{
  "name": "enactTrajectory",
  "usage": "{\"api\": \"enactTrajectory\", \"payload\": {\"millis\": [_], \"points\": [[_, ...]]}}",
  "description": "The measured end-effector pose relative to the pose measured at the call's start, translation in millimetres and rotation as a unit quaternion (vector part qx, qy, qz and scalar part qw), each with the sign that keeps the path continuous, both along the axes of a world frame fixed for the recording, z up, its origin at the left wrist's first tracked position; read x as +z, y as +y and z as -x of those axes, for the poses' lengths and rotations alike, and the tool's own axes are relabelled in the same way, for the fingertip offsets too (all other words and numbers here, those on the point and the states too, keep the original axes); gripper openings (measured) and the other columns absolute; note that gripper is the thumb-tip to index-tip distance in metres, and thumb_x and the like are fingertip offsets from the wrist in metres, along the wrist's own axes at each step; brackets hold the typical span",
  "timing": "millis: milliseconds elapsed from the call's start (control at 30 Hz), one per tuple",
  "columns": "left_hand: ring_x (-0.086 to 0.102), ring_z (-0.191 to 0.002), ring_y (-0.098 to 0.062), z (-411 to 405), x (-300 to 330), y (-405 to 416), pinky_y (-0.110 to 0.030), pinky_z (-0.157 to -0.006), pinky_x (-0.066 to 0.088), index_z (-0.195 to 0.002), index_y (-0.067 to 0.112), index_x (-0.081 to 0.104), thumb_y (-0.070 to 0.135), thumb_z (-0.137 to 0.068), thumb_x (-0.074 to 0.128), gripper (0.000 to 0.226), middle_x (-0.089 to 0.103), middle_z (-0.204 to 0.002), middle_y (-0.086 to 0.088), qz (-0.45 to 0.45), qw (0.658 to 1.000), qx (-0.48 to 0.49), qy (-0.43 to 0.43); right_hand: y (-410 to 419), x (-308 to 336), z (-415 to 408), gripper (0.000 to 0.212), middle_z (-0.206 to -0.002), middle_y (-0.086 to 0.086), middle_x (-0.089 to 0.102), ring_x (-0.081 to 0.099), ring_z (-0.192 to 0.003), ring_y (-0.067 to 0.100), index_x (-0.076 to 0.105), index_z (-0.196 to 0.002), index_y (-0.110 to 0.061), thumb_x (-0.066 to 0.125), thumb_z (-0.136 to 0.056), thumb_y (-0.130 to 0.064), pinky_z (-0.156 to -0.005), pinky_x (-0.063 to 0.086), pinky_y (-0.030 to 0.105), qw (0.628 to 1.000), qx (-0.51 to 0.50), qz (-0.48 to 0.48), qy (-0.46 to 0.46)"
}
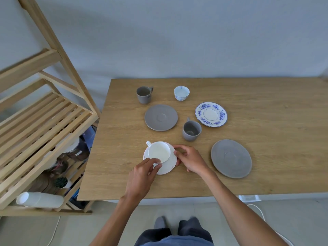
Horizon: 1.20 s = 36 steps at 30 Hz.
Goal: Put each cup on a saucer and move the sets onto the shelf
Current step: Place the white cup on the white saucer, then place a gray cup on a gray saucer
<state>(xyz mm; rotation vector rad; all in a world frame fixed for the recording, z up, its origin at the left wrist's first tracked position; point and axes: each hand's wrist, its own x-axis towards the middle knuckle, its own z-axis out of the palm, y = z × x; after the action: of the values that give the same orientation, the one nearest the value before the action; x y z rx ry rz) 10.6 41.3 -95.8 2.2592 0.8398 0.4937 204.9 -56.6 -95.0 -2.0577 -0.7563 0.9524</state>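
A white cup stands on a white saucer near the table's front left. My left hand pinches the saucer's near left rim, and my right hand grips its right rim. Farther back are a grey mug with a grey saucer before it, and a small blue-patterned cup. A blue-and-white floral saucer lies to the right. A second grey mug stands mid-table, a second grey saucer to its right. The wooden slatted shelf is at the left.
The wooden table butts against a grey wall. The shelf's lower levels hold jars, a small plant and a white bottle lying on its side. Cables run along the floor by my feet.
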Motion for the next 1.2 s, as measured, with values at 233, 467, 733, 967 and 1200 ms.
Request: {"api": "enactTrajectory", "payload": {"millis": [233, 467, 733, 967, 1200], "points": [[0.049, -0.058, -0.012, 4.5, 14.0, -8.5, -0.025, -0.052, 0.044, -0.118, 0.036, 0.055, 0.041, -0.087, 0.067, 0.034, 0.048, -0.068, 0.01, 0.017, 0.999, 0.022, -0.033, -14.8, 13.4, -3.3, 0.029, -0.073, -0.003, 0.069, 0.055, -0.047, 0.012, 0.065, -0.128, -0.036, 0.053, -0.101, -0.035, -0.046, 0.045, 0.02, 1.0, 0.001, 0.003, -0.015], [0.055, -0.067, -0.018, -26.4, 42.3, -41.1, -0.026, -0.06, 0.048, -0.117, 0.038, 0.061, 0.045, -0.087, 0.06, 0.031, 0.058, -0.088, 0.009, 0.083, 0.99, 0.006, -0.113, -72.1, 34.9, -24.2, 0.025, -0.071, 0.002, 0.063, 0.049, -0.044, 0.008, 0.07, -0.116, -0.039, 0.056, -0.101, -0.025, -0.042, 0.043, 0.02, 0.993, -0.093, -0.067, 0.031], [0.062, -0.062, -0.009, -117.9, 38.7, -56.0, -0.038, -0.067, 0.055, -0.129, 0.029, 0.053, 0.031, -0.096, 0.059, 0.034, 0.063, -0.099, 0.003, 0.053, 0.998, 0.0, -0.023, -153.0, 40.0, -99.7, 0.029, -0.066, 0.003, 0.059, 0.048, -0.04, 0.01, 0.071, -0.121, -0.035, 0.057, -0.101, -0.019, -0.043, 0.043, 0.019, 0.98, -0.187, -0.053, -0.048], [0.069, -0.078, -0.022, -151.8, 34.0, -55.9, -0.044, -0.073, 0.056, -0.134, 0.027, 0.053, 0.031, -0.097, 0.056, 0.037, 0.066, -0.115, -0.004, 0.038, 0.998, 0.034, 0.023, -198.5, 23.9, -140.2, 0.038, -0.059, 0.01, 0.055, 0.061, -0.061, 0.026, 0.064, -0.13, -0.039, 0.06, -0.096, -0.023, -0.069, 0.054, 0.041, 0.97, -0.199, 0.028, -0.134], [0.066, -0.078, -0.015, -163.2, 30.8, -56.9, -0.032, -0.07, 0.054, -0.12, 0.018, 0.062, 0.022, -0.094, 0.062, 0.026, 0.07, -0.101, -0.002, 0.034, 0.997, 0.068, 0.021, -201.9, 6.5, -145.5, 0.046, -0.061, 0.0, 0.071, 0.059, -0.047, 0.004, 0.052, -0.141, -0.043, 0.06, -0.097, -0.034, -0.06, 0.052, 0.031, 0.989, -0.128, 0.054, -0.056]]}}
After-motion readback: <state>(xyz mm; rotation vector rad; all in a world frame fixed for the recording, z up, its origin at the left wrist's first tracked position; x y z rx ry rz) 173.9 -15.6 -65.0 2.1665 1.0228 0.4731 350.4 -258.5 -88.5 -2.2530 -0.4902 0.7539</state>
